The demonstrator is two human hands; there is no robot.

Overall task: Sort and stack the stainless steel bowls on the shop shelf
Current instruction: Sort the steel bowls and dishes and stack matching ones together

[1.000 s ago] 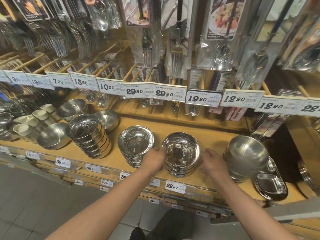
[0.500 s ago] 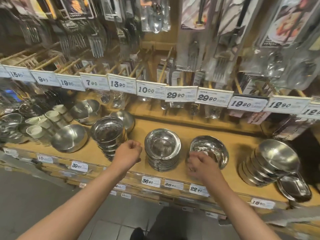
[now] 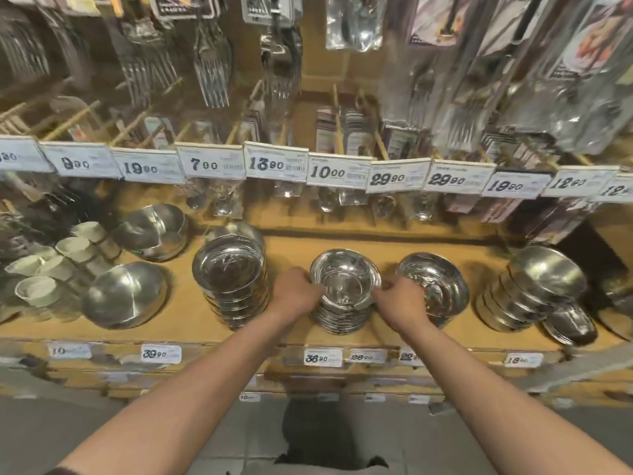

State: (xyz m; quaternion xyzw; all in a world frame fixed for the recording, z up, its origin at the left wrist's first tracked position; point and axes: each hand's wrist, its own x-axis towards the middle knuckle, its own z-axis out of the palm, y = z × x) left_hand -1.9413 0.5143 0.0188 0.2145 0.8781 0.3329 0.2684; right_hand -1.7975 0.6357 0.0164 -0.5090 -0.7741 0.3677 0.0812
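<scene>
Both hands now close on the middle stack of bowls.

The stack stands at the front of the shelf, at the centre of the view. Half a second ago the left hand was by the tall stack at 9 o'clock and the right hand was at the tilted bowl at 3 o'clock; both have since come to the middle stack. The left hand curls round its rim at 9 o'clock, the right at 3 o'clock, so it sits between them, gripped on both sides. I judge that the tilted bowl is left leaning, not yet nested, and that the stack is about to be squared or lifted. More bowls lie farther right.
</scene>
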